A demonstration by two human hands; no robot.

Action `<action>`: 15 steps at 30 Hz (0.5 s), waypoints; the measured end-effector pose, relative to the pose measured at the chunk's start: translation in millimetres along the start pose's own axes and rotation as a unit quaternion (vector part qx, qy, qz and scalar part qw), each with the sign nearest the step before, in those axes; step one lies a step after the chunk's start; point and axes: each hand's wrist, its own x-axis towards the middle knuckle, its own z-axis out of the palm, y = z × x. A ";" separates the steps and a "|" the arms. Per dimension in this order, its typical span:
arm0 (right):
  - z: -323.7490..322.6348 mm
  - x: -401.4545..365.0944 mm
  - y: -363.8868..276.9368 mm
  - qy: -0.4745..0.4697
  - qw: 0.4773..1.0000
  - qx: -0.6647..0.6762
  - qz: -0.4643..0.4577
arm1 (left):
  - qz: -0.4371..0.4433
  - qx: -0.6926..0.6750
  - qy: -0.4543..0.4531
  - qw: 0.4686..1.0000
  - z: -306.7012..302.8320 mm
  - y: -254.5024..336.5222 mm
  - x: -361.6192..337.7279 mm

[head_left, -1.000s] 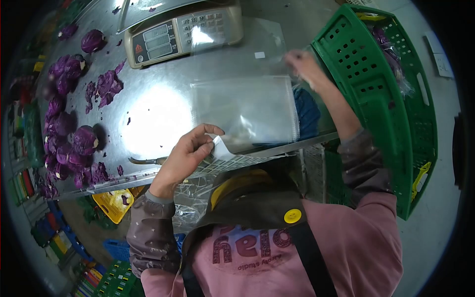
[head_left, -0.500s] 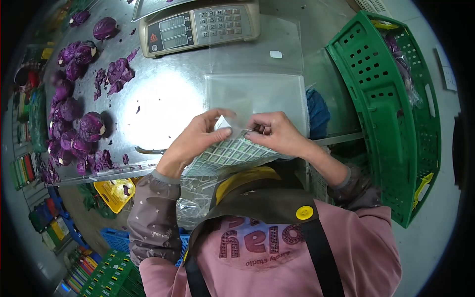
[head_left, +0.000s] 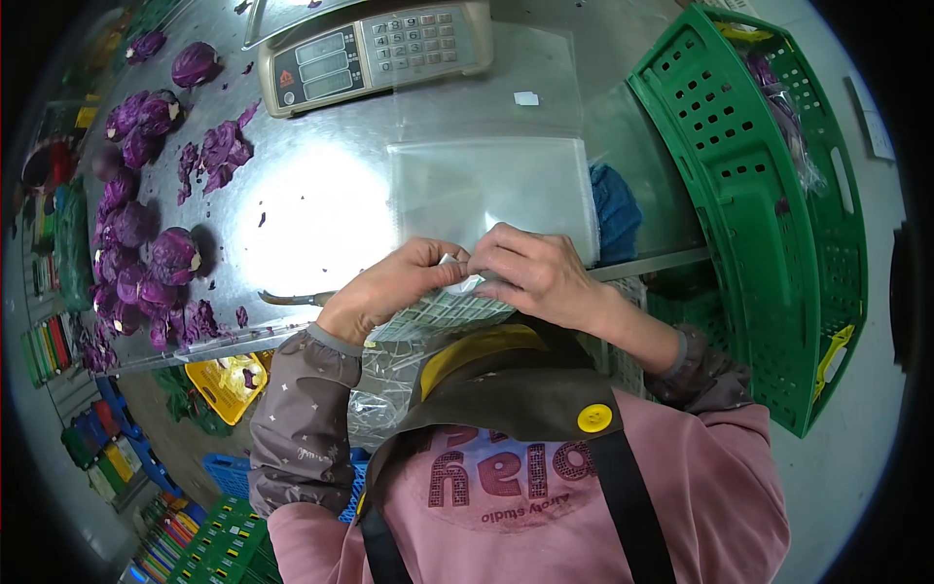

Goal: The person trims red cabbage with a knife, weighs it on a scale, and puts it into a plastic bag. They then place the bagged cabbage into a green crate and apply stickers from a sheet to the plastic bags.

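Note:
My left hand (head_left: pixel 401 282) pinches a sheet of small green-patterned labels (head_left: pixel 433 316) near the front edge of the metal table. A white folded-back corner (head_left: pixel 465 285) shows by the thumb. My right hand (head_left: pixel 538 274) is closed at the sheet's right edge, close against the left fingers; whether a single label is between its fingertips is hidden. Just beyond the hands lies a stack of clear plastic bags (head_left: pixel 486 185). A small white slip (head_left: pixel 526 98) rests on the clear plastic farther back.
Red cabbages (head_left: pixel 175 255) and loose leaves (head_left: pixel 226 154) lie on the left of the table (head_left: pixel 302 146). A curved knife (head_left: pixel 292 298) is near the front edge. At the back stands a scale (head_left: pixel 375 54). To the right are a blue cloth (head_left: pixel 615 212) and a green crate (head_left: pixel 715 117).
My right hand has moved left and turned palm-down over the sheet, meeting the left fingers. The sheet has tilted lower, with less of its pattern showing. The whole view has shifted slightly.

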 end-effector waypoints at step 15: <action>0.9 -16.0 20.2 0.021 0.988 -0.118 -0.099 | -0.033 -0.012 0.099 0.994 -8.4 -23.3 24.6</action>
